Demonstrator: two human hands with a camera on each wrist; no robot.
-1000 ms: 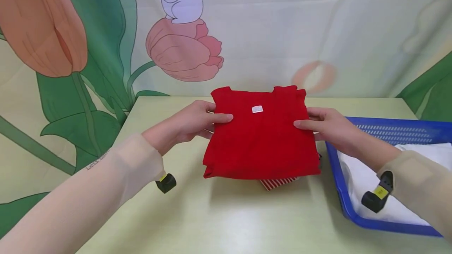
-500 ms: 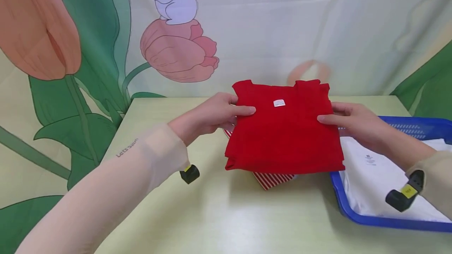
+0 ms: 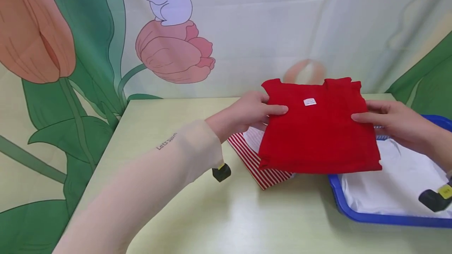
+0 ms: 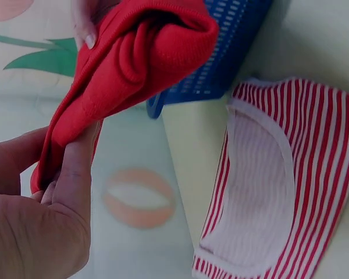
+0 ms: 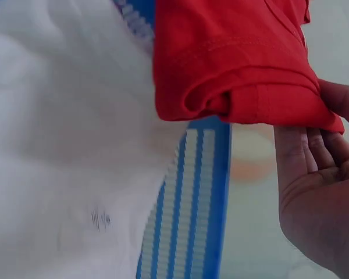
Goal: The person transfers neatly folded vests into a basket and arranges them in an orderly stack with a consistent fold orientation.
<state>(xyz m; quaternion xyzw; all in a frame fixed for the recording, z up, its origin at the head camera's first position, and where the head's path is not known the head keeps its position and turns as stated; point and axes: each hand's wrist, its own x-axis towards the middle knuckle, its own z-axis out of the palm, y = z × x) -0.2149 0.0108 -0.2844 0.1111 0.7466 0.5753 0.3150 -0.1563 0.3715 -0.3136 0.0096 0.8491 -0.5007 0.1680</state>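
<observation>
A folded red shirt with a small white label is held up off the table between both hands. My left hand grips its left side, thumb on top and fingers underneath. At the opposite side my right hand pinches it the same way. The right wrist view shows the rolled layers of the red cloth above a white garment. Under the shirt's left part lies a folded red-and-white striped garment on the table, partly hidden in the head view.
A blue plastic basket with perforated walls stands at the right of the table, the white garment inside. Behind the table hangs a printed cloth with tulips and a white animal.
Both hands have carried the red shirt to the right, so it now overlaps the basket's left side. More of the striped garment shows. The grips look the same.
</observation>
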